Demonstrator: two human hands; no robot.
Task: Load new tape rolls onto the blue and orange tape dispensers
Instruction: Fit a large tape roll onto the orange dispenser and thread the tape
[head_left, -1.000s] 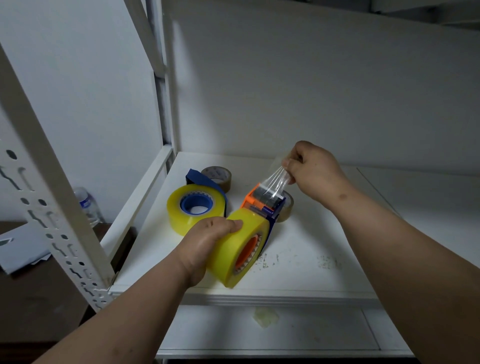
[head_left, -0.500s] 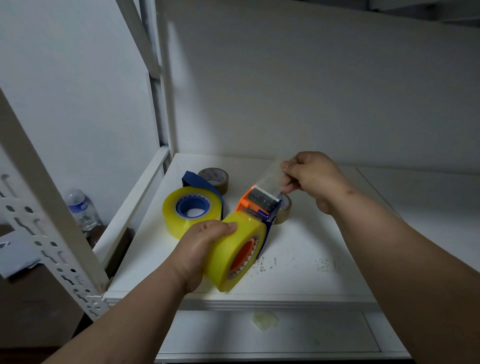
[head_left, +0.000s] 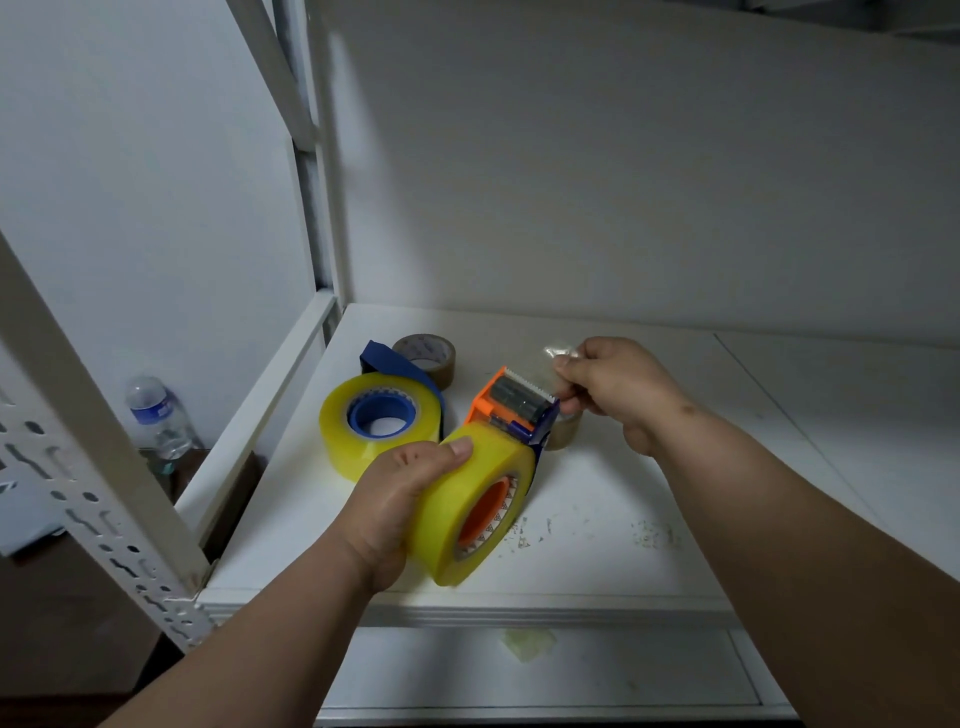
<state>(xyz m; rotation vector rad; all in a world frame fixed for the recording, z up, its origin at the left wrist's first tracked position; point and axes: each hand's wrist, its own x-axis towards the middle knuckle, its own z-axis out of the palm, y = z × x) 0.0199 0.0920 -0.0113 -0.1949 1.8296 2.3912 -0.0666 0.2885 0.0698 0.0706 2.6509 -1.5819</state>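
Observation:
My left hand (head_left: 402, 499) grips a thick yellow tape roll (head_left: 470, 501) mounted on the orange tape dispenser (head_left: 511, 405), held just above the white shelf (head_left: 623, 519). The dispenser's toothed cutter end points away from me. My right hand (head_left: 613, 387) is just right of that cutter and pinches a crumpled strip of clear tape (head_left: 556, 354). The blue tape dispenser (head_left: 392, 369) lies flat at the left with a second yellow roll (head_left: 358, 431) on it.
A brown tape roll (head_left: 428, 353) lies behind the blue dispenser; another small roll (head_left: 563, 431) peeks out behind the orange one. White rack posts (head_left: 78, 431) rise at the left. A water bottle (head_left: 156, 415) stands beyond the shelf's left edge. A lower shelf (head_left: 519, 675) shows below.
My right hand has come down from above the cutter to beside it; the clear tape stretched from the cutter now shows only as a small crumpled piece at my fingertips. The left hand keeps its grip.

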